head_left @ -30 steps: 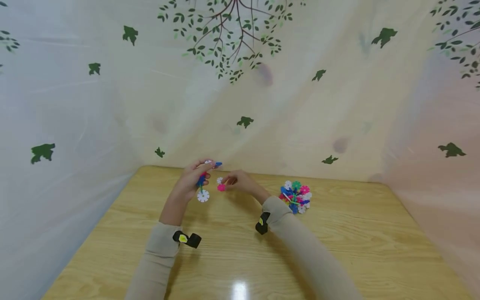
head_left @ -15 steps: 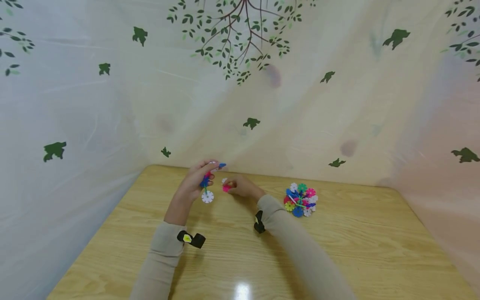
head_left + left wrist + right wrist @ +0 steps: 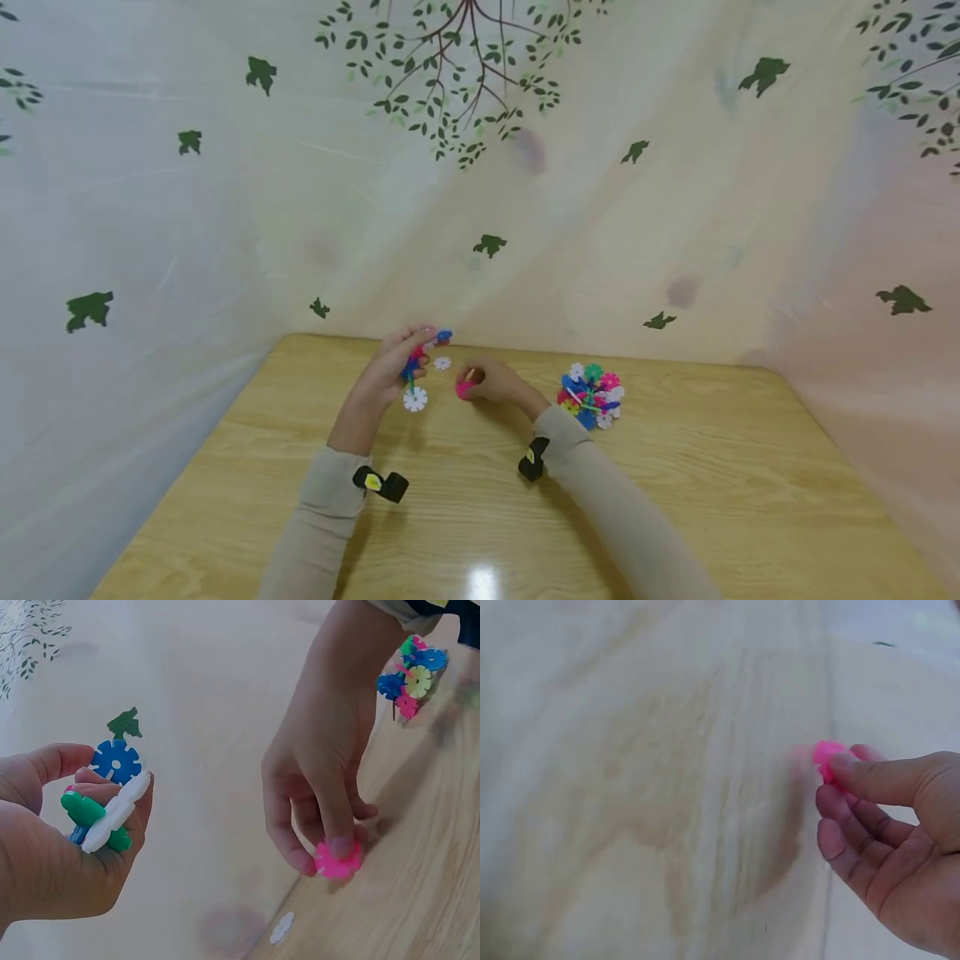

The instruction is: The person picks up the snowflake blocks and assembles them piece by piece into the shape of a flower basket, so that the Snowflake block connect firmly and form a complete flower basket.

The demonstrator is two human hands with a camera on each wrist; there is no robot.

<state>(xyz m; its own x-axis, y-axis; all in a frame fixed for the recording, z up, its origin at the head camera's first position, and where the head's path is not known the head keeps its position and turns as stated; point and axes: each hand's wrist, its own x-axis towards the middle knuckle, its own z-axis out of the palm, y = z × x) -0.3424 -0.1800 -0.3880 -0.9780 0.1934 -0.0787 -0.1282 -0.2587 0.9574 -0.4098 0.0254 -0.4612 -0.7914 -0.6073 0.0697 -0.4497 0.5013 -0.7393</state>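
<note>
My left hand [image 3: 386,371] holds a joined string of snowflake discs above the table. In the left wrist view a blue disc [image 3: 116,761], a white disc [image 3: 118,812] and a green disc [image 3: 84,809] show in its grip; part of the string is hidden by the fingers. A white disc [image 3: 415,400] hangs at the lower end of the string. My right hand [image 3: 498,387] pinches a pink snowflake disc [image 3: 337,859] between thumb and fingers, low over the table. A loose white disc [image 3: 442,363] lies on the table between the two hands.
A cluster of joined discs in several colours [image 3: 591,397] sits on the wooden table [image 3: 712,492], right of my right hand. Behind the table's back edge hangs a pale curtain [image 3: 420,242] printed with leaves and branches.
The pink disc, earlier beside the white one, is now in my right hand's pinch and has moved slightly right, away from the white disc. My left hand keeps its hold on the string.
</note>
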